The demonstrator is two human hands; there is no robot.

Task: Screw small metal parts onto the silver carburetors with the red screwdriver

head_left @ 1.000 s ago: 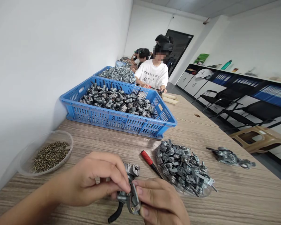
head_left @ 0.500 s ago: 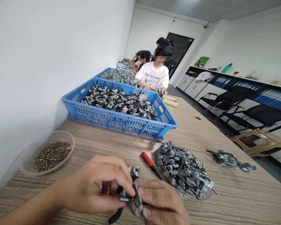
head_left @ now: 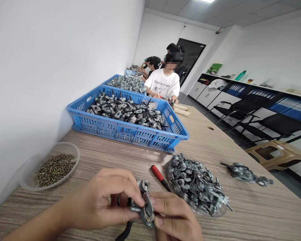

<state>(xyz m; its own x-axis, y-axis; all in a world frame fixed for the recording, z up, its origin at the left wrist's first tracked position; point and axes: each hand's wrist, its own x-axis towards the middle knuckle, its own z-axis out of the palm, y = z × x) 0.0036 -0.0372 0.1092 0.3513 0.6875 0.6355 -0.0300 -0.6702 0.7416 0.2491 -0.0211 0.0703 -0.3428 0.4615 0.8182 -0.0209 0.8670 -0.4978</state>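
Both my hands hold one small grey metal valve part [head_left: 143, 201] low over the wooden table [head_left: 240, 214]. My left hand [head_left: 107, 199] pinches it from the left with thumb and fingers closed. My right hand [head_left: 175, 217] grips it from the right, thumb pressed on a flat metal plate on its face. A black hose [head_left: 124, 232] hangs from the part's underside. A red-handled screwdriver [head_left: 159, 175] lies just behind my hands.
A clear dish of small brass screws [head_left: 54, 165] sits at the left. A heap of grey metal pieces [head_left: 198, 185] lies right of my hands, two assembled parts [head_left: 245, 174] farther right. A blue crate of parts [head_left: 130, 132] stands behind. Other people work farther along the table.
My fingers have shifted on the part, turning it slightly so the flat plate faces up more. The view has tilted a little.
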